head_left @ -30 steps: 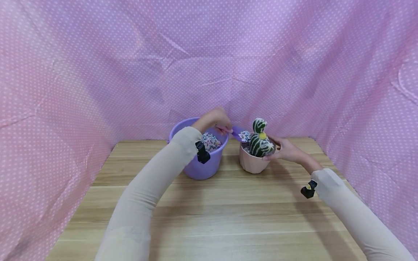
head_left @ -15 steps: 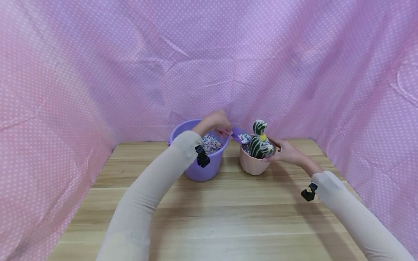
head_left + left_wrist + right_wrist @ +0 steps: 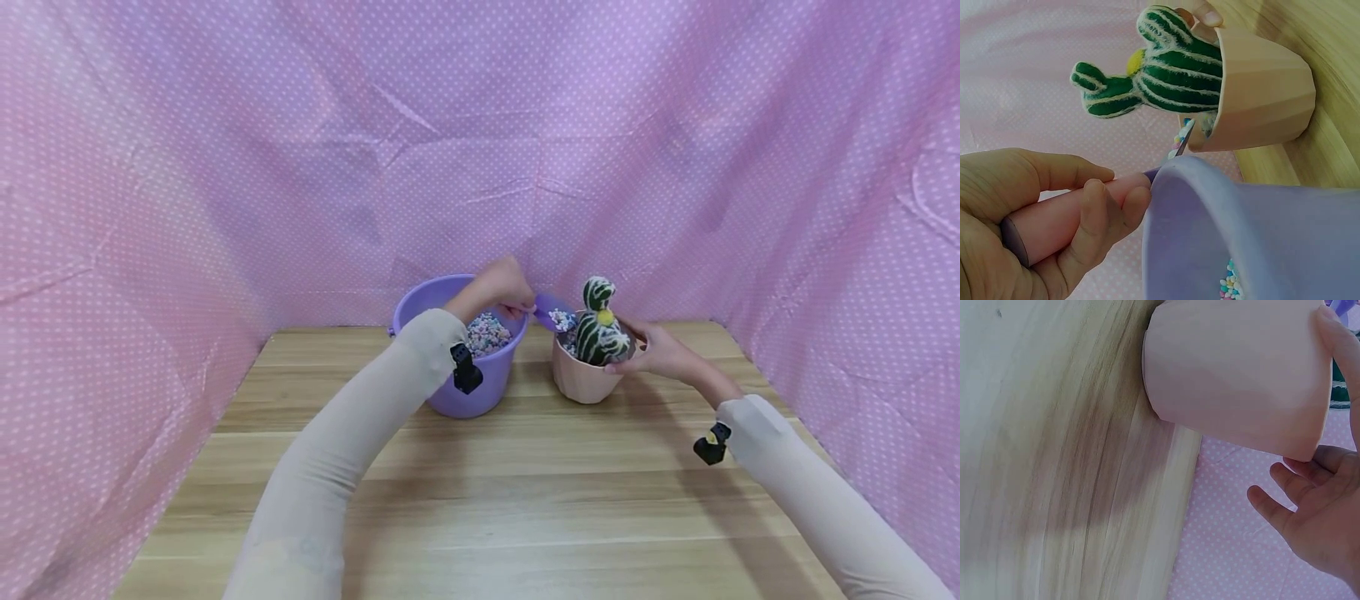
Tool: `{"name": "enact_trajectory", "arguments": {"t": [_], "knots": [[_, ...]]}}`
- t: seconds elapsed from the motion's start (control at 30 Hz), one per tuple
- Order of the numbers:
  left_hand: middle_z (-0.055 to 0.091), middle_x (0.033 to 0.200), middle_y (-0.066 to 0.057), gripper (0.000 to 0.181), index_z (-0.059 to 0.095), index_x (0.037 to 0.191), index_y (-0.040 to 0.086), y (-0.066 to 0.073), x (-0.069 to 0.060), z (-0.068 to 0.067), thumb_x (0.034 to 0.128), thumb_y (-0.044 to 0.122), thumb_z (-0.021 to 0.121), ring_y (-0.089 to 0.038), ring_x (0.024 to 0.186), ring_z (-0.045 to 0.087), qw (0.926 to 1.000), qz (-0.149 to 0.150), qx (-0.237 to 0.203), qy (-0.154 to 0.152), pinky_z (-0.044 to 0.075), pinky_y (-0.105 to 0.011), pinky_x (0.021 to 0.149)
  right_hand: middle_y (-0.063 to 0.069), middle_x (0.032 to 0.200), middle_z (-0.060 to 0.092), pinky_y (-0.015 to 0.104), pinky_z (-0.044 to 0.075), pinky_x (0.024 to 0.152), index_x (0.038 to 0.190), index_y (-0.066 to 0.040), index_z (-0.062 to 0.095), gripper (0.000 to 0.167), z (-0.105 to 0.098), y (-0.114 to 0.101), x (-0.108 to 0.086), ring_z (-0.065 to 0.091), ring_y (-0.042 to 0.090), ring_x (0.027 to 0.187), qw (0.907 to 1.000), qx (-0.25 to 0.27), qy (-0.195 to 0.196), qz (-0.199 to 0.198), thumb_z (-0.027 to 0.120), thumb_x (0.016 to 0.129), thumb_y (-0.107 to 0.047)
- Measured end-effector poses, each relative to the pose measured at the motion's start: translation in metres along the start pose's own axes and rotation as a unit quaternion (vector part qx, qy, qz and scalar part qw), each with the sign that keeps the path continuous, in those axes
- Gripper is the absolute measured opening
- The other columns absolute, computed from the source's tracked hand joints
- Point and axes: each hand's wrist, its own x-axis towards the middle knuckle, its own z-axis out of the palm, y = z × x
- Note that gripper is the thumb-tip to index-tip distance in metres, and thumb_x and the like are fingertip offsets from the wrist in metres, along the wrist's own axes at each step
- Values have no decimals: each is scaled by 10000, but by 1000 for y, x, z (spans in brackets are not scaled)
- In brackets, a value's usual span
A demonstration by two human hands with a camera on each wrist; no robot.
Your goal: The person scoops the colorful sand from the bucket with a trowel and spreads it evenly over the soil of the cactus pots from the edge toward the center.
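Note:
My left hand (image 3: 504, 285) grips the pink handle (image 3: 1063, 219) of a small purple shovel (image 3: 544, 310) over the right rim of a lilac bucket (image 3: 468, 396). Small pastel pebbles (image 3: 561, 320) lie on the shovel's blade, whose tip reaches the left rim of a pale pink flower pot (image 3: 583, 382). In that pot stands a green toy cactus (image 3: 596, 340) with white stripes and a yellow pompom. My right hand (image 3: 662, 352) pinches the pot's right rim, the thumb outside at the front; other fingers are spread behind it, as the right wrist view shows.
More pastel pebbles (image 3: 489, 335) fill the lower part of the bucket. Both containers stand near the back of a wooden table (image 3: 487, 500). Pink dotted cloth (image 3: 465, 150) hangs behind and on both sides.
The head view has shifted slightly, so everything sits a little lower. The shovel's blade has dipped a bit at the pot's rim. My right hand keeps its hold on the pot.

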Motion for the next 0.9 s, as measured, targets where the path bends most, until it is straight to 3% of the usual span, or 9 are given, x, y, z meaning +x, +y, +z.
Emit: {"name": "enact_trajectory", "arguments": {"t": [0.17,0.4,0.47,0.63,0.9], "knots": [[652,600,-45,88,681,772,-13,0,3,3,847,8,723,-287,759,756,9988,-9,460,170,615,-271,586,259,1567,417,637,299,1192,1586,-19,299,1027,2,3,1,377,470,1450,10000,-40,50,23,894,786,-261],[639,593,-52,68,718,859,-46,-3,3,7,863,3,670,-220,615,701,9965,199,795,178,585,-237,534,260,1567,417,642,291,1192,1580,-5,307,1017,4,5,1,384,467,1445,9999,-55,111,-76,894,786,-250],[628,593,-53,71,696,813,-23,-3,2,8,866,-8,652,-205,578,677,9960,238,838,218,562,-221,502,255,1574,411,633,291,1198,1583,-8,302,1023,3,4,1,378,463,1452,9999,-32,103,-44,895,785,-250],[579,528,-5,301,552,605,99,-3,0,9,876,8,643,-129,468,597,9925,354,1108,366,506,-187,446,275,1567,408,627,309,1189,1584,3,287,1036,3,2,1,377,481,1447,9999,27,124,-1,899,777,-216],[555,515,7,372,486,555,135,-2,2,10,864,25,663,-107,431,534,9887,511,1307,517,482,-194,443,278,1570,401,634,297,1192,1575,17,301,1025,4,0,0,364,486,1452,9999,58,159,-17,900,774,-207]]}}
